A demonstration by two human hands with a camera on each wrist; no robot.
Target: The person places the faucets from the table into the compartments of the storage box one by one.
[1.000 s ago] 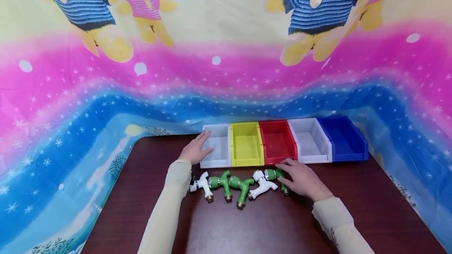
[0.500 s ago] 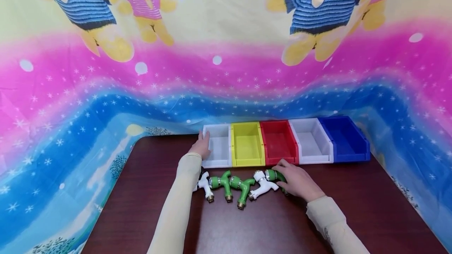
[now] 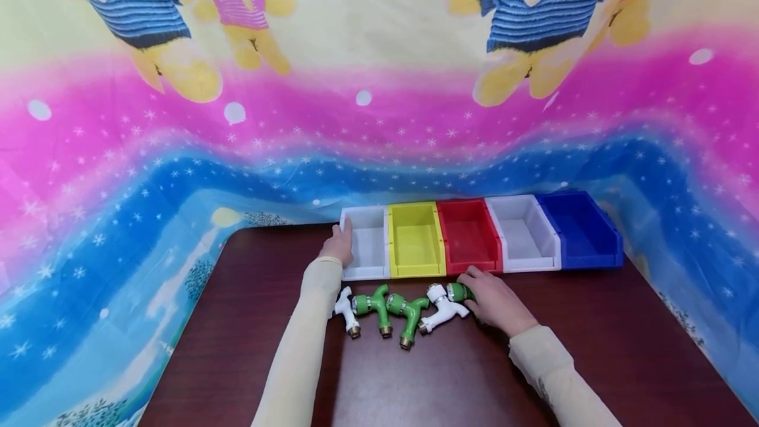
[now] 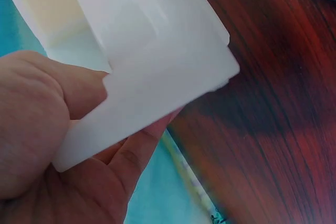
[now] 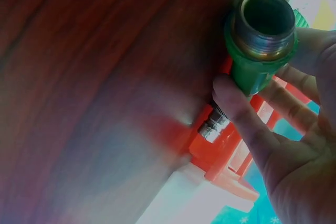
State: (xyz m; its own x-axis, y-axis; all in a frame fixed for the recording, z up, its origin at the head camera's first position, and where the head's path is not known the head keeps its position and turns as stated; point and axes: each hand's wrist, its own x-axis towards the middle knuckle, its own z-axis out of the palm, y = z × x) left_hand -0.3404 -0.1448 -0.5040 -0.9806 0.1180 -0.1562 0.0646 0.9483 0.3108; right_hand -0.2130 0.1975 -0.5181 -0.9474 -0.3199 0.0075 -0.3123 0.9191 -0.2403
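My left hand (image 3: 338, 246) is at the leftmost white bin (image 3: 369, 252). In the left wrist view the thumb lies on one side of the white bin's wall (image 4: 152, 77) and the fingers on the other, pinching it. My right hand (image 3: 498, 298) holds a green tap (image 3: 459, 292) at the right end of a row of taps. The right wrist view shows that green tap's body (image 5: 252, 77) between thumb and fingers, its threaded brass end facing the camera. Beside it lie a white tap (image 3: 445, 310), two green taps and another white tap (image 3: 346, 315), partly behind my left sleeve.
Right of the white bin stand a yellow bin (image 3: 415, 249), a red bin (image 3: 471, 242), a second white bin (image 3: 524, 239) and a blue bin (image 3: 584, 236), side by side. A printed curtain (image 3: 379, 124) hangs behind the dark wooden table (image 3: 403, 387).
My left hand has moved right onto the white bin's left wall and now grips it. My right hand has shifted slightly left and closed further round the green tap.
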